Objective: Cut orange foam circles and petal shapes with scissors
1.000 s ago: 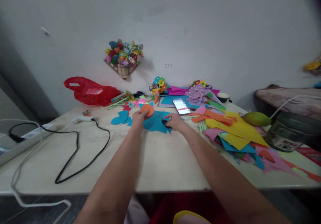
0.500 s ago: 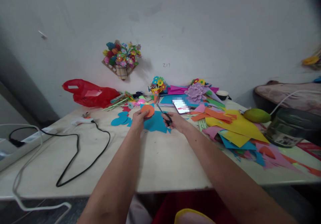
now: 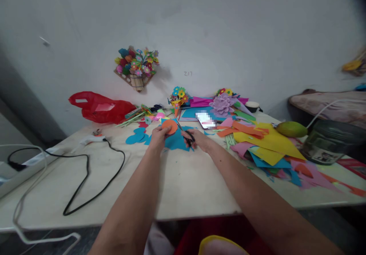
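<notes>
An orange paper disc [image 3: 171, 125] is pinched in my left hand [image 3: 160, 135], with blue paper partly behind it. My right hand [image 3: 197, 140] grips black-handled scissors [image 3: 189, 136], and their blades point up and left, close to the disc's right edge. Beneath both hands lies a jagged sheet of blue paper [image 3: 175, 142] on the white table [image 3: 183, 182]. Several blue paper circles [image 3: 137, 136] rest just left of my left hand. Fine contact between the blades and the paper is too small to make out.
A phone [image 3: 206, 120] lies behind my right hand. Coloured paper scraps [image 3: 265, 146], a green mango [image 3: 292, 129] and a jar [image 3: 328, 144] sit right. At left are a red plastic bag [image 3: 100, 108], black cord [image 3: 87, 178] and power strip [image 3: 34, 161]. Paper flowers [image 3: 221, 104] stand behind.
The scissors' blades have shifted slightly left, closer to the orange disc, and my right hand has moved a little with them. The view has turned slightly; my left hand still holds the disc.
</notes>
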Demonstrator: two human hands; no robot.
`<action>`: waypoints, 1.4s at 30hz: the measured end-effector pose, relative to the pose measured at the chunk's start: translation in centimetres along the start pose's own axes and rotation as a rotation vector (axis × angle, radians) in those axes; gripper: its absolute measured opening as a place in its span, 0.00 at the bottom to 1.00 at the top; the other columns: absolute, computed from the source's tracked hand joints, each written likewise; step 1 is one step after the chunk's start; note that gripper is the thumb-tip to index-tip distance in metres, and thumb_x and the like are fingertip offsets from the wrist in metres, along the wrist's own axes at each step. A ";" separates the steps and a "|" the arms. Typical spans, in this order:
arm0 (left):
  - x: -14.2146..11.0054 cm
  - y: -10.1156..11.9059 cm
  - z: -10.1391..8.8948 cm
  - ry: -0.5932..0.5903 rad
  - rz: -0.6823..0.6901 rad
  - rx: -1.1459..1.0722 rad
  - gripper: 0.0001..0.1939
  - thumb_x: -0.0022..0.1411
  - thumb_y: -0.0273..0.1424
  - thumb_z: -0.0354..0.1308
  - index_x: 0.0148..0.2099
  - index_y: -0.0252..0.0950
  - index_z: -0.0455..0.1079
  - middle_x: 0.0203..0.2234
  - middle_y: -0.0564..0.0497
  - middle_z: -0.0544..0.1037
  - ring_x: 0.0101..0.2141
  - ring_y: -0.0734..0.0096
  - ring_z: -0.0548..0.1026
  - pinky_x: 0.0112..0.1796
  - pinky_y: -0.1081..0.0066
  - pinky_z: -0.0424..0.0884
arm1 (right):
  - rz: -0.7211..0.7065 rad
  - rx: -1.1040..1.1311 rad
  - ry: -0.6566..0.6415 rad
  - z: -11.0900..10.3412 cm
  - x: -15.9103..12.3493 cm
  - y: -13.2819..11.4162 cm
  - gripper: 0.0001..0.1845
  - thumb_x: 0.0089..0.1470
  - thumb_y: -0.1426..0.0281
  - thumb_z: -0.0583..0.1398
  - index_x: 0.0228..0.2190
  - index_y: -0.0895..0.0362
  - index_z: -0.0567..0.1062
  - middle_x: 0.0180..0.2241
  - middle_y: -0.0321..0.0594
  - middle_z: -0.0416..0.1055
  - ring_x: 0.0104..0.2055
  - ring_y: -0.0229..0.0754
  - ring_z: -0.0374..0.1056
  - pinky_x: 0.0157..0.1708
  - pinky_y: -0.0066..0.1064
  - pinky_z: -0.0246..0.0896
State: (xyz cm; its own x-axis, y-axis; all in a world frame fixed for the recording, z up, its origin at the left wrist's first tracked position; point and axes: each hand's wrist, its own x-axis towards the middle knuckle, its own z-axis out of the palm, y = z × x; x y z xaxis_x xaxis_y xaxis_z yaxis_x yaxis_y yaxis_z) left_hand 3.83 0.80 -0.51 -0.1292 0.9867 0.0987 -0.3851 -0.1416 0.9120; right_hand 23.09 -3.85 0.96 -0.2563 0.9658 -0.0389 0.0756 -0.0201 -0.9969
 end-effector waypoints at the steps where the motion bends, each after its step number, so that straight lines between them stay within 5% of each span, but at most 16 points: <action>1: 0.0 -0.1 0.0 0.001 -0.002 -0.003 0.15 0.37 0.30 0.80 0.30 0.32 0.82 0.30 0.43 0.87 0.35 0.54 0.86 0.38 0.61 0.84 | -0.002 -0.005 -0.001 0.1 0.0 0.0 0.20 0.62 0.58 0.72 0.29 0.56 0.72 0.23 0.31 0.72 0.20 0.33 0.69 0.13 0.22 0.51; 30: -0.2 -0.4 0.7 0.011 0.005 -0.035 0.17 0.35 0.29 0.80 0.31 0.34 0.81 0.30 0.43 0.87 0.44 0.43 0.88 0.47 0.53 0.85 | -0.007 0.065 0.009 0.7 0.6 0.4 0.18 0.64 0.58 0.69 0.30 0.55 0.72 0.19 0.30 0.70 0.15 0.31 0.64 0.11 0.21 0.47; 42: 0.0 -0.4 0.6 0.018 -0.004 -0.057 0.14 0.38 0.26 0.78 0.30 0.34 0.81 0.31 0.44 0.87 0.39 0.51 0.87 0.42 0.58 0.85 | -0.022 0.054 0.009 0.9 0.3 0.2 0.15 0.65 0.64 0.66 0.29 0.55 0.71 0.20 0.30 0.70 0.16 0.31 0.64 0.13 0.23 0.47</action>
State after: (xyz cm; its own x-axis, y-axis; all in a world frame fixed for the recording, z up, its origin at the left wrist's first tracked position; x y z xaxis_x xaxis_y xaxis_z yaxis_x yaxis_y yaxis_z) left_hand 4.56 0.92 -0.65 -0.1443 0.9857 0.0875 -0.4368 -0.1428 0.8881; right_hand 22.17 -3.84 0.68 -0.2489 0.9684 -0.0163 0.0177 -0.0122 -0.9998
